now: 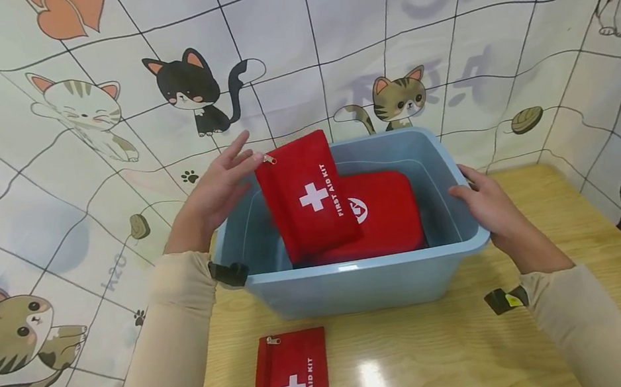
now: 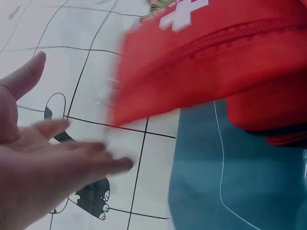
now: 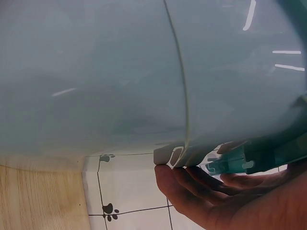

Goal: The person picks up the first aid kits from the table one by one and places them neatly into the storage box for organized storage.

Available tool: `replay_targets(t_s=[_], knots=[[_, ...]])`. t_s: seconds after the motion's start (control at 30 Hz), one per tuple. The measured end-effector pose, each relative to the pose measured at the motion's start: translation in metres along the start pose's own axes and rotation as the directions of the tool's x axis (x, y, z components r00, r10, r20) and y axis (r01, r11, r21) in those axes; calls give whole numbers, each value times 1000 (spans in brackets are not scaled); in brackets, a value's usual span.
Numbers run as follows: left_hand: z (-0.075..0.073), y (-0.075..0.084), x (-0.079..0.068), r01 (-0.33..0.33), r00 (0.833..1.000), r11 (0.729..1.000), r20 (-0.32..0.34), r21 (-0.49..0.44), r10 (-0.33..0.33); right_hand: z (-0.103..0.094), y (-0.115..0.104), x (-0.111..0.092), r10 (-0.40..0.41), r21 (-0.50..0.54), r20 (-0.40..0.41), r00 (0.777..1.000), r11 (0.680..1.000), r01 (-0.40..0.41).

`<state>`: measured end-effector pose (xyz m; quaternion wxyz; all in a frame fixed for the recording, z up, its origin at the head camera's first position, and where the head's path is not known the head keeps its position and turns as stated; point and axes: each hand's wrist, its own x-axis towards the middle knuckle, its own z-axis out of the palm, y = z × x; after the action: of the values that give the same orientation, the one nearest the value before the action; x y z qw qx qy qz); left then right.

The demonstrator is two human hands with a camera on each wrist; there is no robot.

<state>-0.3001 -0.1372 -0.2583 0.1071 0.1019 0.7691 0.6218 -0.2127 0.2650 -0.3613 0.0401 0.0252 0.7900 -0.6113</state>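
Note:
A red first aid pouch (image 1: 306, 224) with a white cross leans inside a blue plastic bin (image 1: 355, 290), overlapping a red zippered case (image 1: 392, 218). My left hand (image 1: 216, 191) is beside the pouch's upper left corner, fingers extended. In the left wrist view that hand (image 2: 57, 158) shows spread fingers, with a gap between them and the blurred pouch (image 2: 168, 72). My right hand (image 1: 490, 210) grips the bin's right rim, thumb on top. From the right wrist view, its fingers (image 3: 192, 191) curl under the rim against the outer wall.
Another red first aid pouch (image 1: 290, 377) lies flat on the wooden table (image 1: 419, 358), in front of the bin. Behind and at both sides hangs a white sheet (image 1: 275, 38) with grid lines and cartoon cats.

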Motion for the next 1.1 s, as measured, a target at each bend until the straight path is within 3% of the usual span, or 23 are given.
replay_targets(t_s=[0.1, 0.3, 0.53, 0.83, 1.1], knots=[[-4, 1, -3, -26, 999, 998, -23, 54, 28, 1, 0, 0, 1, -2, 4, 1000, 1000, -1], [-13, 0, -10, -117, 993, 989, -34, -90, 114, 1, -1, 0, 0, -16, -7, 1000, 1000, 0], [-34, -9, -27, -178, 983, 969, -72, -174, 168, 2, -1, 1, -4, -8, -2, 1000, 1000, 4], [-72, -36, -50, -193, 974, 927, -175, -322, 143, 3, -3, -2, -4, -11, -3, 1000, 1000, 4], [-88, -75, -68, -133, 978, 904, -203, -407, 53, 3, -3, -3, 8, -17, -3, 1000, 1000, -9]])
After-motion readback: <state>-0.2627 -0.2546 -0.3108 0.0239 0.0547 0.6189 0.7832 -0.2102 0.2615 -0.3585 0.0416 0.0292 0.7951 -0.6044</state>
